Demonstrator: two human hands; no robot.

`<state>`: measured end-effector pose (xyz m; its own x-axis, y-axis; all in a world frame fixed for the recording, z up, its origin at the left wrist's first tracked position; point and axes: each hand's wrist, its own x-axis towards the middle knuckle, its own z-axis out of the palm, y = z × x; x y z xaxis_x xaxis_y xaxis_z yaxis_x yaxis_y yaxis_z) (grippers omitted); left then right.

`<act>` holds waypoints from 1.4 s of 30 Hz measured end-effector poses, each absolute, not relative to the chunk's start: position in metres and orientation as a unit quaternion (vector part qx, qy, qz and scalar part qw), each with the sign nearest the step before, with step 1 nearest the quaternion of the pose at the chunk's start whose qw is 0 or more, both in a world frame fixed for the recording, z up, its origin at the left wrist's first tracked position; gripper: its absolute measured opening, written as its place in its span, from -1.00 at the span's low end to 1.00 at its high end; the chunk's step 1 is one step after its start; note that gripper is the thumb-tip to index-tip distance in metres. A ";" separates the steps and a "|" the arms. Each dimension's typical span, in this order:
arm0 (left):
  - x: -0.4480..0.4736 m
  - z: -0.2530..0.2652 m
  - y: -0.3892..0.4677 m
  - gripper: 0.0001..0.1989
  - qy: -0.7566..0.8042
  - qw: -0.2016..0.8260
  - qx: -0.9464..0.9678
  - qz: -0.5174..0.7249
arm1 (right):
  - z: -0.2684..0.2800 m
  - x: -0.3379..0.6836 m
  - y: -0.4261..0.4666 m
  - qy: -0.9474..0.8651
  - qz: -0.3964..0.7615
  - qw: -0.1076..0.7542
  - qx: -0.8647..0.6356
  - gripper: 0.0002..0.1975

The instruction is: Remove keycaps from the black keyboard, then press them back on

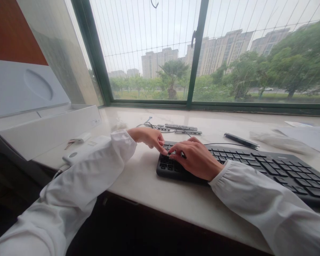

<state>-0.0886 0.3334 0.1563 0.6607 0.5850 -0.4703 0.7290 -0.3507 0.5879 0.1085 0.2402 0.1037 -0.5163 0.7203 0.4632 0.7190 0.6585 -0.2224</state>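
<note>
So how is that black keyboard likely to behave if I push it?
The keyboard should stay stiff, judging by its flat, slab-like body. It seems unlikely to tip, lying low and broad on the countertop. It might slide, since that surface looks smooth.

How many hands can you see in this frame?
2: the left hand at the left end of the keyboard, and the right hand over that same end, close beside it. No other hand shows.

From my remote post I record a green-framed window — trees, multi-storey buildings and pale sky beyond, soft daylight entering — with a greyish wall at left and a whitish countertop below.
</note>
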 end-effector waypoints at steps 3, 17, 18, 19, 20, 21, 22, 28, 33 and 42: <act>-0.088 0.156 0.333 -0.34 0.403 0.408 0.814 -0.090 | 0.103 0.108 0.240 -0.870 0.002 0.265 -0.415 -0.86; -0.088 0.153 0.339 -0.36 0.414 0.408 0.805 -0.116 | 0.106 0.108 0.241 -0.868 -0.014 0.257 -0.424 -0.86; -0.088 0.153 0.339 -0.36 0.414 0.408 0.806 -0.114 | 0.106 0.108 0.241 -0.869 -0.019 0.256 -0.422 -0.86; -0.088 0.153 0.339 -0.37 0.414 0.408 0.806 -0.114 | 0.107 0.109 0.240 -0.872 -0.027 0.253 -0.418 -0.86; -0.088 0.153 0.339 -0.36 0.416 0.408 0.805 -0.114 | 0.108 0.109 0.240 -0.876 -0.040 0.249 -0.411 -0.85; -0.088 0.154 0.338 -0.36 0.419 0.408 0.803 -0.113 | 0.109 0.110 0.239 -0.882 -0.057 0.242 -0.400 -0.84; -0.088 0.154 0.338 -0.35 0.423 0.406 0.802 -0.113 | 0.110 0.110 0.238 -0.890 -0.077 0.232 -0.386 -0.82; -0.086 0.151 0.334 -0.32 0.411 0.423 0.803 -0.088 | 0.116 0.107 0.233 -0.922 -0.162 0.170 -0.309 -0.71; -0.083 0.150 0.332 -0.29 0.393 0.469 0.786 -0.087 | 0.117 0.110 0.235 -0.930 -0.155 0.159 -0.292 -0.69; -0.086 0.146 0.341 -0.30 0.387 0.506 0.764 -0.101 | 0.107 0.114 0.242 -0.897 -0.053 0.242 -0.366 -0.84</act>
<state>-0.0856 0.3405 0.1461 0.6805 0.4887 -0.5460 0.6933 -0.1881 0.6957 0.1140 0.2423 0.1075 -0.6148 0.6316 0.4725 0.6830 0.7258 -0.0815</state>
